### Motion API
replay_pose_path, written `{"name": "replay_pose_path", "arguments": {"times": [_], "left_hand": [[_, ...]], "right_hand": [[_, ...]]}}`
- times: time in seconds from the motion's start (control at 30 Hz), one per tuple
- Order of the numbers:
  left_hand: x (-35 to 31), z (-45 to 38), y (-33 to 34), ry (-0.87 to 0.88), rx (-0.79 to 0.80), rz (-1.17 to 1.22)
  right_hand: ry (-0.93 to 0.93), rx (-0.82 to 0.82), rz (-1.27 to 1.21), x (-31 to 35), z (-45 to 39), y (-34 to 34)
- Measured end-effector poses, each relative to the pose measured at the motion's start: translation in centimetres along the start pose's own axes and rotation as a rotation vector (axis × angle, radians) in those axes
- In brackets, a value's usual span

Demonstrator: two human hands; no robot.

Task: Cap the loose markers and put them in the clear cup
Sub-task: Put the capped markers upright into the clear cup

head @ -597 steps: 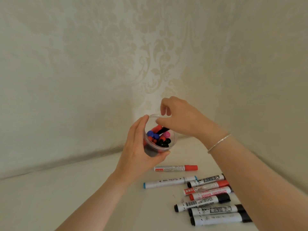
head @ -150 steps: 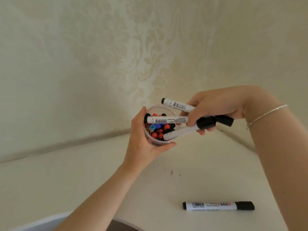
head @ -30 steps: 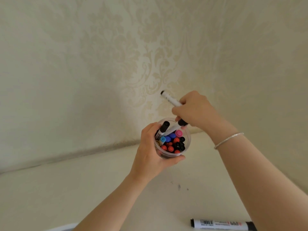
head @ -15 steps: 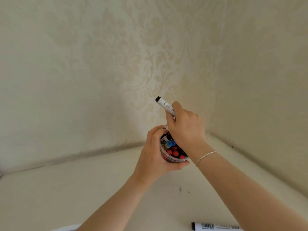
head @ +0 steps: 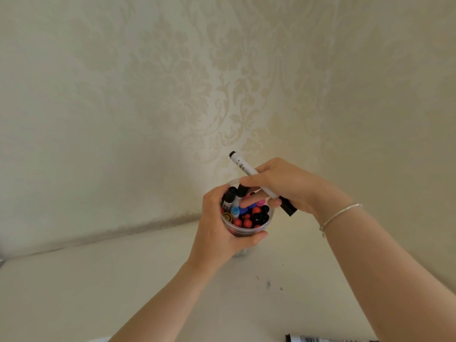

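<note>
My left hand (head: 219,230) grips the clear cup (head: 267,219) from the left, above the pale table. The cup is packed with several capped markers (head: 249,215), their red, blue, black and pink ends up. Two black-capped markers (head: 232,195) stick up higher at its left rim. My right hand (head: 288,187) hovers over the cup and holds a white marker with a black cap (head: 243,166) slantwise, cap end at the lower right. One of its fingers reaches down among the markers in the cup.
Another white marker with a black end (head: 311,338) lies on the table at the bottom edge, partly hidden by my right forearm. Patterned walls meet in a corner just behind the cup. Small dark specks (head: 269,283) mark the table.
My right hand has lifted slightly off the cup and shifted right, uncovering the marker tops. The held marker now lies more slantwise across the rim. The cup stays in my left hand.
</note>
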State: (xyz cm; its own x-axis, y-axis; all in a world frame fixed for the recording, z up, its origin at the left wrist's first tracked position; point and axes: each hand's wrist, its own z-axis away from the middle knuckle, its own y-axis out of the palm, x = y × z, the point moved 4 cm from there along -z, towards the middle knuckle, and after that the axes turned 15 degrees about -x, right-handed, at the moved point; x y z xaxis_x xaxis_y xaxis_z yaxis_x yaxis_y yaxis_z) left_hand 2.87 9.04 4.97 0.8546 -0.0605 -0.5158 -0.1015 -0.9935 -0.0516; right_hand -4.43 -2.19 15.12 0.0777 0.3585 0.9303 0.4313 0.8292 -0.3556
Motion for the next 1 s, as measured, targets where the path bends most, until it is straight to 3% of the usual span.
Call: {"name": "replay_pose_path", "arguments": {"times": [0.17,0.57,0.83,1.0], "left_hand": [[-0.7,-0.2,-0.2,0.068,0.001,-0.102],[-0.4,-0.3,0.5,0.073,0.091,-0.038],[-1.1,-0.2,0.4,0.035,0.114,-0.107],[-1.2,0.2,0.8,0.166,0.067,-0.156]], "right_hand": [[0.001,0.062,0.09,0.4,0.0,1.3],[-0.152,-0.15,0.39,-0.4,-0.1,0.7],[-0.12,0.069,0.601,-0.1,0.8,0.8],[-0.138,-0.084,0.687,-1.5,0.1,1.7]]}}
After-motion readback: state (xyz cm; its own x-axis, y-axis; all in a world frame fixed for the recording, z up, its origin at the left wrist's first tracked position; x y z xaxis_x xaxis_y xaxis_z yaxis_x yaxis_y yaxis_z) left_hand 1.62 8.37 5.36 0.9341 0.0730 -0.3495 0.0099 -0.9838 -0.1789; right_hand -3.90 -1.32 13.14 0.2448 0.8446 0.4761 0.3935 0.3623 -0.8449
